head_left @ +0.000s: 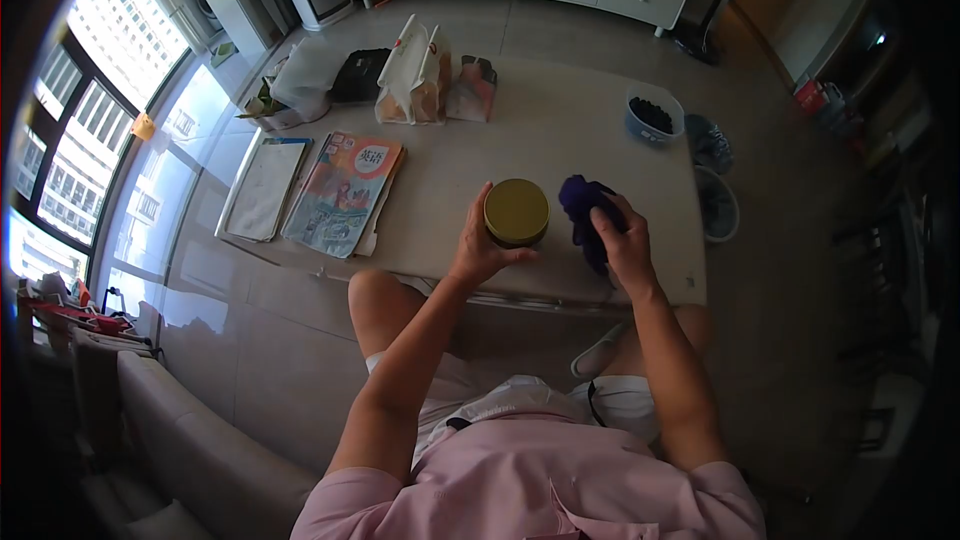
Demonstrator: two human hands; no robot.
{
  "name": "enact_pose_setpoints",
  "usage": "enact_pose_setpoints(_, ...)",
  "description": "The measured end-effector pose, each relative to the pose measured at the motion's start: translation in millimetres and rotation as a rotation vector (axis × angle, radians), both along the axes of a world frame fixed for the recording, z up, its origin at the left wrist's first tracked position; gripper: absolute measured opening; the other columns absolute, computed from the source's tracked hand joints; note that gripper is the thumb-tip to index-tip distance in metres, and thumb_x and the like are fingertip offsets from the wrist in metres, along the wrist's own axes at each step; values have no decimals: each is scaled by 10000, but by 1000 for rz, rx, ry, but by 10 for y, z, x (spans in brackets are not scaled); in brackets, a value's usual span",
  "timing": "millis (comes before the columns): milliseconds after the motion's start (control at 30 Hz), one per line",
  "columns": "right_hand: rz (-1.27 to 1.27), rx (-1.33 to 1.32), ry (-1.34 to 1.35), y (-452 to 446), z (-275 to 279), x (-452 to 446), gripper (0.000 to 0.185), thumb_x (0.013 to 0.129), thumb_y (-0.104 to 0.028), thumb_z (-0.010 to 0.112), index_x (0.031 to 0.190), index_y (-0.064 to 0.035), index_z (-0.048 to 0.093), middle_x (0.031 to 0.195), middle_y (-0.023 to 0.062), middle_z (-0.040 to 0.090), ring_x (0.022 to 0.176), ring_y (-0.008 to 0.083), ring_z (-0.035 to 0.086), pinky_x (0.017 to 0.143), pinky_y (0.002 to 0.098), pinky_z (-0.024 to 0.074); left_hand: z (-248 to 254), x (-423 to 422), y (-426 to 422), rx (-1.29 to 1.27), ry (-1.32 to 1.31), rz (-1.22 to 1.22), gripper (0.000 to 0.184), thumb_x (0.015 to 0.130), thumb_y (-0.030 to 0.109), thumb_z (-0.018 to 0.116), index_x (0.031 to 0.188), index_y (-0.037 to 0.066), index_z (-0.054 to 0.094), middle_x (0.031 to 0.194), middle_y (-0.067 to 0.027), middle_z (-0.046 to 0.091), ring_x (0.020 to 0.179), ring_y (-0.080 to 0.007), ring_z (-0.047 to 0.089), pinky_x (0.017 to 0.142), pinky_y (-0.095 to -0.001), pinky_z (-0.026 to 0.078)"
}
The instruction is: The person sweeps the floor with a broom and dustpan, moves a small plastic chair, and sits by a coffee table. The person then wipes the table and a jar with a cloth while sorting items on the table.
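My left hand [482, 245] is wrapped around the side of a round jar with a gold lid [517, 211], near the front edge of the table. Its lid faces up towards me, and the jar's body is mostly hidden below it. To the right, my right hand [625, 240] grips a bunched dark purple cloth [583, 208], with part of it hanging down below the fingers. A small gap separates the cloth from the jar. Whether the jar rests on the table [470, 155] or is held just above it, I cannot tell.
Books and papers [345, 195] lie at the table's left. Behind them stand a white paper bag [412, 75], a pink packet [472, 88] and a black box [360, 76]. A clear tub of dark pieces [653, 118] sits at the right edge, beside a bin [716, 205] on the floor.
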State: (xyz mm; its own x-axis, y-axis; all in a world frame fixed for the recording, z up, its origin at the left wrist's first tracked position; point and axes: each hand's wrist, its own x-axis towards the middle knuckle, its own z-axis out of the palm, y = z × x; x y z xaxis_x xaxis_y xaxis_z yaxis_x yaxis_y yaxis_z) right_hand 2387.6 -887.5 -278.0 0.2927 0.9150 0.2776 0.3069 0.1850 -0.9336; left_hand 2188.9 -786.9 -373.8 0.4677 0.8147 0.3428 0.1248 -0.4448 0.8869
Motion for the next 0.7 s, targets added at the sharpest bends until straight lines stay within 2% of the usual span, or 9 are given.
enact_pose_setpoints(33, 59, 164, -411, 140, 67, -146, 352, 792, -273, 684, 1109, -123, 659, 1181, 125, 591, 1137, 318, 511, 943, 407, 416, 10, 7, 36, -7, -22, -8, 1154, 510, 375, 902, 1401, 37, 251, 1352, -168, 409, 1258, -306, 419, 1056, -407, 343)
enact_pose_setpoints(100, 168, 210, -1014, 330, 184, -461, 355, 779, -349, 694, 1122, -265, 658, 1263, 92, 535, 1184, 326, 453, 960, 435, 403, 85, 33, 20, -70, -269, -103, 1013, 521, 341, 895, 1331, 37, 367, 1262, -144, 496, 1192, -302, 486, 997, -407, 402)
enact_pose_setpoints(133, 174, 190, -1033, 445, 155, -560, 362, 777, -367, 696, 1126, -280, 654, 1253, 98, 539, 1172, 333, 463, 961, 433, 407, -101, 54, 113, 309, -45, 2, 875, 539, 290, 875, 1266, 44, 455, 1174, -135, 553, 1114, -295, 545, 930, -399, 450)
enact_pose_setpoints(267, 192, -53, -993, 807, 52, -697, 393, 766, -439, 692, 1133, -308, 646, 1192, 110, 563, 1127, 342, 497, 940, 425, 435, -35, -36, 34, -144, -54, -74, 811, 516, 265, 848, 1201, 29, 483, 1171, -149, 535, 1068, -319, 557, 896, -394, 462)
enact_pose_setpoints(367, 63, -134, -924, 995, 51, -727, 382, 779, -443, 679, 1123, -280, 646, 1111, 135, 591, 1006, 345, 578, 834, 415, 495, -71, 2, 44, -12, -104, 69, 954, 532, 357, 853, 1295, 16, 392, 1144, -132, 552, 1086, -290, 564, 936, -384, 449)
enact_pose_setpoints(400, -12, -156, -869, 1075, 30, -723, 377, 781, -433, 681, 1120, -271, 645, 1087, 144, 599, 973, 348, 593, 814, 413, 502, -60, -11, 49, 9, -11, 82, 1011, 515, 404, 846, 1311, 2, 370, 1195, -147, 510, 1147, -301, 518, 978, -380, 420)
enact_pose_setpoints(467, -160, -120, -800, 1235, -114, -620, 351, 792, -407, 670, 1103, -246, 644, 999, 164, 607, 859, 352, 629, 738, 423, 520, -16, -7, 38, 62, -63, 89, 972, 509, 333, 851, 1294, 13, 377, 1184, -161, 501, 1135, -330, 500, 968, -395, 417)
enact_pose_setpoints(567, -82, -128, -579, 1249, -285, -394, 332, 820, -347, 657, 1124, -214, 638, 1041, 206, 600, 925, 374, 619, 799, 434, 504, 17, -20, 33, 79, -97, 91, 950, 511, 303, 856, 1286, 22, 384, 1182, -164, 497, 1124, -342, 494, 964, -403, 418)
enact_pose_setpoints(700, -28, -79, -541, 732, -323, -339, 347, 835, -311, 652, 1164, -203, 628, 1210, 228, 516, 1082, 392, 541, 911, 429, 455, 6, 20, 24, 96, -133, 115, 955, 513, 306, 858, 1289, 20, 381, 1186, -164, 497, 1124, -338, 495, 966, -404, 418)
